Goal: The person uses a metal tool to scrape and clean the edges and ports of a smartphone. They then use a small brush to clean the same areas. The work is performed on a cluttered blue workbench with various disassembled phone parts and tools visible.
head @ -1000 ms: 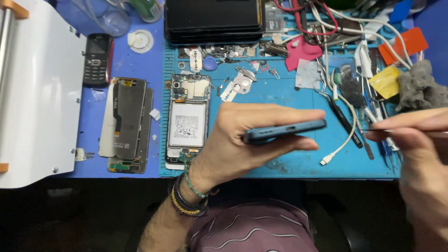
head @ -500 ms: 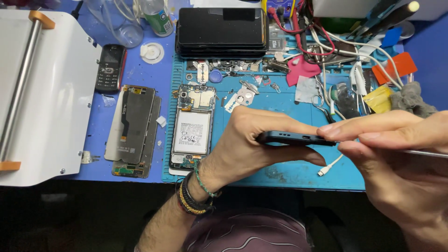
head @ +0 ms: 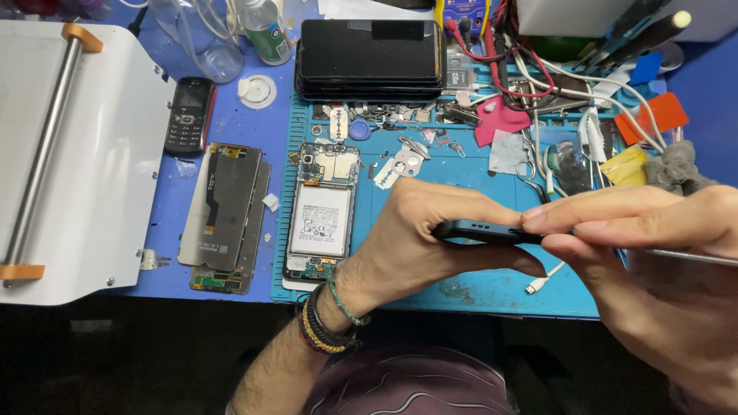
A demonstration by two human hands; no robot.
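While held edge-on above the blue mat, dark phone frame pinched in the left hand, thumb below and fingers wrapped over the top, so the port edge faces up toward the camera. Closed firmly on the frame, that grip, steadying it clear of the worktop. Right hand brought in against the frame's right end, fingertips touching it, grip closed on a thin metal tool running off toward the right edge; tip hidden behind the fingers, so no telling exactly where it meets the frame.

Laid flat on the mat just left of the hands, an opened phone with its battery and board exposed, kept within reach. Beside it on the blue worktop, a removed screen panel lying face down, and farther up a small black keypad phone. Stacked at the back of the mat, several dark phones, out of the way. Scattered along the mat's upper part, small screws, plates and cables. At far left, a white machine with a roller.
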